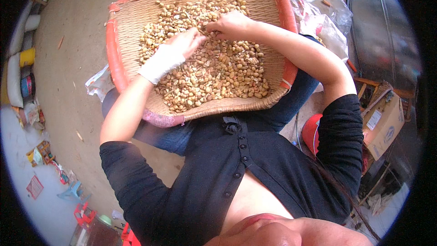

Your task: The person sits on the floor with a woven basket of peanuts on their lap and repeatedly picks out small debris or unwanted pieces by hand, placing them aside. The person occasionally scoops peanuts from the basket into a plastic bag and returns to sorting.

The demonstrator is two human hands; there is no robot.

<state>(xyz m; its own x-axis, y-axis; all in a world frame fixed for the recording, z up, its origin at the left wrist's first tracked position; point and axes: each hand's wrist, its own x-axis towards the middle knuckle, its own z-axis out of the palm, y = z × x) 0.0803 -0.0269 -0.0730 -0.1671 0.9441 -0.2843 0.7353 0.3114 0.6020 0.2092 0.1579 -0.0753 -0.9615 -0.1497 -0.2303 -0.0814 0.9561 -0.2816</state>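
A woven wicker winnowing basket (pixel 136 15) with red-bound edges rests across my lap. Unshelled peanuts (pixel 239 65) cover much of its floor, with small loose bits among them. My left hand (pixel 229 26) is over the middle of the peanuts, its fingers bent and pinched close together at their surface. Just beside it, my right hand (pixel 187 42), with a white wrap (pixel 162 63) around the wrist, has its fingertips close to the left ones. Whether either hand has a peanut between its fingers is too small to tell.
Plastic bags (pixel 321 24) lie beyond the basket's right edge, near a large metal container (pixel 379 34). A cardboard box (pixel 384 123) and a red bucket (pixel 310 133) stand at my left side. A small blue stool (pixel 71 191) is at the lower left.
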